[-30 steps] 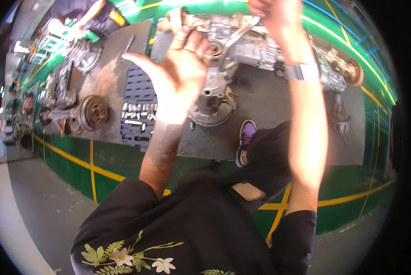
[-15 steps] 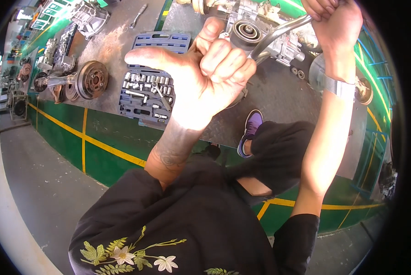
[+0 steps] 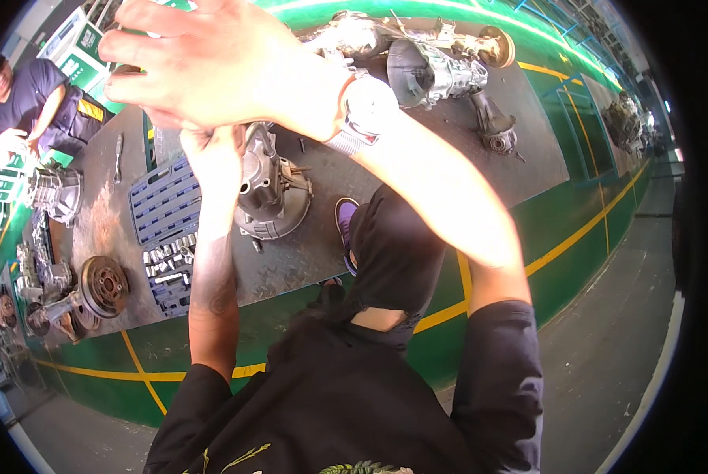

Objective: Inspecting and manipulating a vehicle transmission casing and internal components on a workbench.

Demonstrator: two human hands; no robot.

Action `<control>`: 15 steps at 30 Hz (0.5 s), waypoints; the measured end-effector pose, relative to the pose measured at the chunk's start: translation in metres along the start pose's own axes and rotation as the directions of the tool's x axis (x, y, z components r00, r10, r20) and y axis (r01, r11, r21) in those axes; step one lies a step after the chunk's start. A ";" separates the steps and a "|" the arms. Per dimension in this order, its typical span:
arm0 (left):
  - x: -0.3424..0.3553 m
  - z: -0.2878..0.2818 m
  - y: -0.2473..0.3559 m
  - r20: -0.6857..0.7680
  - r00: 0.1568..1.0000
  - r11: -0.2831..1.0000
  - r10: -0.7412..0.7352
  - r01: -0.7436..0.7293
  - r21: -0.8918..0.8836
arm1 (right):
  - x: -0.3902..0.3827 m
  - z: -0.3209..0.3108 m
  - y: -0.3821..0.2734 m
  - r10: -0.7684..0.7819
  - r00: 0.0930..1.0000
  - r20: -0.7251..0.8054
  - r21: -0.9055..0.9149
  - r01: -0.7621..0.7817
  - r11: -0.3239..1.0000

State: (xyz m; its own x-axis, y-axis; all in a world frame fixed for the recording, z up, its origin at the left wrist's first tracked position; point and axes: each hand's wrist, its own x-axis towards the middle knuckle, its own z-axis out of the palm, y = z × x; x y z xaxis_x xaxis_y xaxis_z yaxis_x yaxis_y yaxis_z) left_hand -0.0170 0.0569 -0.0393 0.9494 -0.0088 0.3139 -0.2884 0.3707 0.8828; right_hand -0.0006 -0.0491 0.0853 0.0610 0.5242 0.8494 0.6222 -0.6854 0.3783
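My right hand [image 3: 196, 59], a watch on its wrist, reaches across to the upper left with its fingers curled. What they close on is hidden. Beneath it, my left hand [image 3: 214, 150] is raised, its fingers mostly covered by the right hand. A grey metal gearbox housing [image 3: 271, 186] stands on the metal-topped bench, just right of the left hand. Left of my left forearm lies an open blue socket set case [image 3: 164, 207]. Its silver sockets [image 3: 164, 257] sit in the near half, partly hidden by that forearm.
A rusty brake drum on an axle [image 3: 103, 287] lies at the left, below another housing [image 3: 56, 193]. A ratchet-like tool [image 3: 118, 158] is farther back. More gearbox parts [image 3: 437, 75] stand at the far right. Another person [image 3: 34, 103] is at the upper left.
My view has swung. Both hands have moved to the upper left, the right crossing over the left. The curved metal bar seen earlier by my hands is no longer clearly visible.
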 end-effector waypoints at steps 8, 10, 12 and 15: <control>-0.003 0.008 0.006 -0.040 0.999 0.991 -0.037 0.042 0.130 | 0.005 -0.011 0.016 -0.176 0.984 0.002 -0.158 0.174 0.972; -0.003 0.007 0.007 -0.008 0.999 0.975 -0.050 0.050 0.216 | 0.006 -0.017 0.020 -0.189 0.981 0.034 -0.204 0.192 0.960; -0.004 0.007 0.007 0.010 1.000 0.963 0.026 -0.027 0.267 | 0.007 -0.022 0.024 -0.202 0.977 0.061 -0.243 0.211 0.947; -0.008 0.007 0.006 -0.016 0.995 0.948 0.096 -0.086 0.305 | 0.008 -0.024 0.027 -0.226 0.972 0.063 -0.253 0.235 0.939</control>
State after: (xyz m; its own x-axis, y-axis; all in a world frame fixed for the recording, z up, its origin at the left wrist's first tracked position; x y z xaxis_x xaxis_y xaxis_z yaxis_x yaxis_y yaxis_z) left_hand -0.0268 0.0523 -0.0341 0.9193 0.0416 0.3913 -0.3933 0.0687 0.9168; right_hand -0.0021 -0.0756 0.1106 -0.0326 0.6963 0.7170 0.4009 -0.6481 0.6475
